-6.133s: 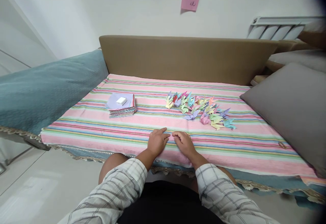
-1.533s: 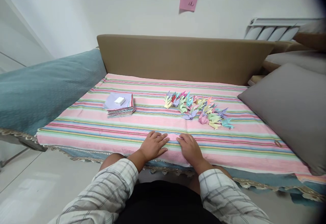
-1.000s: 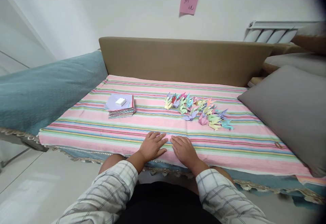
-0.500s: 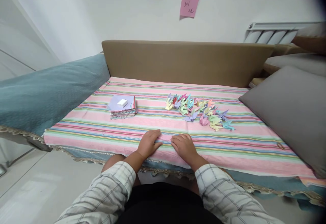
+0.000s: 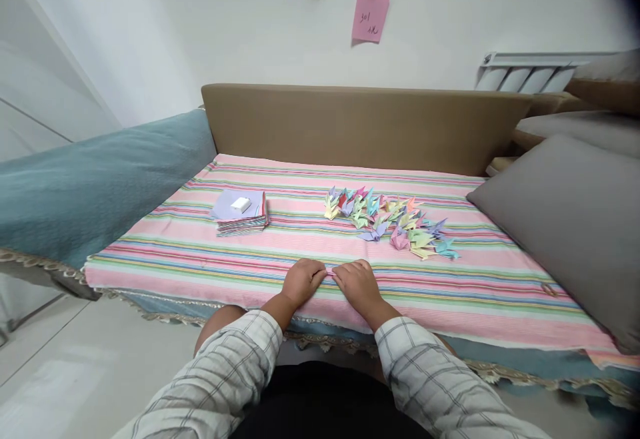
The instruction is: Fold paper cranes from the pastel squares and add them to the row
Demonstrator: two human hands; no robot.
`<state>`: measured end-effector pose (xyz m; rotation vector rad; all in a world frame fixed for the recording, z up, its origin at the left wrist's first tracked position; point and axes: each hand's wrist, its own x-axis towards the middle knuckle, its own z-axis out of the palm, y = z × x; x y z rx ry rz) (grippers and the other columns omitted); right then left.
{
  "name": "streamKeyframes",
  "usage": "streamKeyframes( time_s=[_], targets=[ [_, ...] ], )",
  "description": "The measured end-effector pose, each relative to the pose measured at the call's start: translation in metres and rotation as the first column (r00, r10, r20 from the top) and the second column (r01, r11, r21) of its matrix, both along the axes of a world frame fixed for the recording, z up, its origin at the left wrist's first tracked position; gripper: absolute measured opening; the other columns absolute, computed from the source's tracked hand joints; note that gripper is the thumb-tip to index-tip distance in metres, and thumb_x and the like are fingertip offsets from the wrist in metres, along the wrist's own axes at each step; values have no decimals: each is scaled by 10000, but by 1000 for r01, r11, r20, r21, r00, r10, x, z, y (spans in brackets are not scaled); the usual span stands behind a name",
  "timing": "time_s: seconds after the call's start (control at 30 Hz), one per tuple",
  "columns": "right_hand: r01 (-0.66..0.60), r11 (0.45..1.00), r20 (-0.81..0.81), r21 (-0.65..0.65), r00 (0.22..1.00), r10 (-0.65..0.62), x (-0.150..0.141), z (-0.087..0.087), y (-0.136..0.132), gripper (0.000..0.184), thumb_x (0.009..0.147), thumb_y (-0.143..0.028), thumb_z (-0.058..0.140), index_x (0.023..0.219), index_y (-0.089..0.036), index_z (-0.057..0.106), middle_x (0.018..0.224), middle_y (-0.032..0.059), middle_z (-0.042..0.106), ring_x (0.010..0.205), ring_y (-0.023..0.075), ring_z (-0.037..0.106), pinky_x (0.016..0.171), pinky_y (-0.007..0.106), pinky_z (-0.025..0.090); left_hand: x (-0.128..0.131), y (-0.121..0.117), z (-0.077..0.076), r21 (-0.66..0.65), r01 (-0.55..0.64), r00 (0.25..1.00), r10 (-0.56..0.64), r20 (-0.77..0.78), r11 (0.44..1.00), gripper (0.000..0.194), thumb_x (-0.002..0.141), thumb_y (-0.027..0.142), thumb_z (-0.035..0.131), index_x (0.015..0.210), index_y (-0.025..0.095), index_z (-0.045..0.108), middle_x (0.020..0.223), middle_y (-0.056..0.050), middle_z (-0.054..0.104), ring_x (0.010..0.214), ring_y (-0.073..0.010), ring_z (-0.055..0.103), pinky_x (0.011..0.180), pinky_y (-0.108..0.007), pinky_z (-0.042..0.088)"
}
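Note:
My left hand point(image 5: 303, 282) and my right hand point(image 5: 357, 286) rest close together near the front edge of the striped cloth point(image 5: 165, 226). Fingers of both are curled in and closed on a small piece of pink paper point(image 5: 329, 271), of which only a narrow folded bit shows in the gap. The rest of it is hidden under my fingers. Beyond my right hand lies a group of folded paper cranes point(image 5: 387, 216) in many colours. Farther off to the left is a stack of coloured paper sheets point(image 5: 233, 200), with a small white block point(image 5: 241, 205) on top.
The cloth covers a sofa seat with a brown backrest point(image 5: 365, 126). A grey cushion point(image 5: 565, 219) leans at the right, near a small brown loop-like object point(image 5: 550, 289). A blue-covered armrest point(image 5: 110, 172) bounds the left side.
My left hand has turned and moved right, closer to my right hand, and its spread fingers have closed on the pink paper. The view has tilted slightly upward.

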<state>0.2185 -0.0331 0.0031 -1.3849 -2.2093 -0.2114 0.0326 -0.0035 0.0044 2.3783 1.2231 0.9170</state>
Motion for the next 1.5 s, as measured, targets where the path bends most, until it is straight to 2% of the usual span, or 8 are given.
streamKeyframes(
  time_s=[0.13,0.2,0.3,0.37,0.47,0.83,1.2,1.5],
  targets=[
    [14,995,-246,-94,969,-37,-2,9,1,211,909,-298,482,875,-215,674,800,30,701,784,165,608,804,319,339,-2,4,0,-252,-88,903,183,388,964,385,827,307,527,1184,166,555,1139,-110,641,1039,-205,599,937,-378,447],
    [-3,980,-515,-201,851,-103,-4,15,1,252,897,-365,477,897,-213,678,825,36,705,768,171,613,758,306,382,1,6,4,-415,10,791,246,560,910,437,790,296,580,1203,161,535,1148,-120,639,1033,-196,611,956,-380,442],
    [-180,918,-871,-353,421,-252,-11,20,1,350,802,-502,548,906,-191,669,818,42,705,731,183,620,664,289,446,13,4,12,-614,283,640,332,693,737,450,706,321,698,1116,164,597,1062,-113,677,918,-182,654,920,-368,470],
    [-344,863,-929,-371,135,-346,-16,20,2,400,703,-537,634,871,-175,660,767,36,697,680,181,619,619,289,467,22,1,16,-680,463,585,380,716,568,449,679,404,726,1035,146,637,941,-106,700,833,-180,667,846,-354,505],
    [-479,797,-895,-368,-50,-444,-20,16,2,397,605,-513,724,791,-170,650,703,23,680,619,167,607,585,289,477,31,-4,19,-671,536,532,412,740,512,424,606,436,779,844,103,666,766,-69,685,741,-153,652,780,-312,524],
    [-393,861,-943,-322,47,-331,-25,-1,1,349,679,-450,692,885,-174,638,758,24,679,717,168,624,681,299,496,43,-7,14,-686,362,426,542,724,632,388,447,350,856,596,119,583,576,27,597,545,-77,569,581,-204,502],
    [-162,933,-942,-320,162,-295,-34,-4,-9,301,706,-438,661,866,-191,601,789,30,677,712,170,626,659,293,504,41,-10,13,-696,345,452,539,711,630,404,449,370,844,596,131,553,561,35,580,531,-83,562,565,-215,488],
    [-80,927,-911,-367,232,-341,-37,-8,-10,297,716,-458,643,855,-198,606,700,7,652,634,165,610,599,276,481,41,-12,13,-688,351,436,539,720,635,390,468,359,833,588,141,533,543,49,564,518,-77,547,565,-215,482]
  ],
)
